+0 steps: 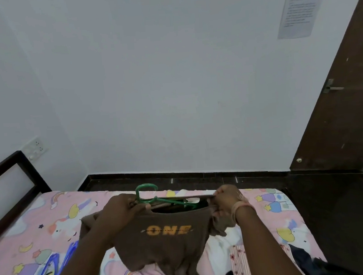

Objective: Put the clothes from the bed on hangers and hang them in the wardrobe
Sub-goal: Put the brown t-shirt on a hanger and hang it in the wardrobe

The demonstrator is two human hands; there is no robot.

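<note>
Early stage: brown T-shirt (162,236) gripped at neckline by left hand (122,209) and right hand (225,199), green hanger (159,201) half-inserted (above bed (276,223)); hanging pending, further clothes (240,263) remaining.

Soft, even indoor light fills the room, casting only faint shadows on the white wall (149,74). The wide-angle lens bends the door (347,102) and bed (32,246) edges. Everything looks slightly blurred.

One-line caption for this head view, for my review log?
Both hands, left hand and right hand, stretch the brown printed T-shirt's neck around a green plastic hanger above the pink cartoon-print bedsheet.
</note>
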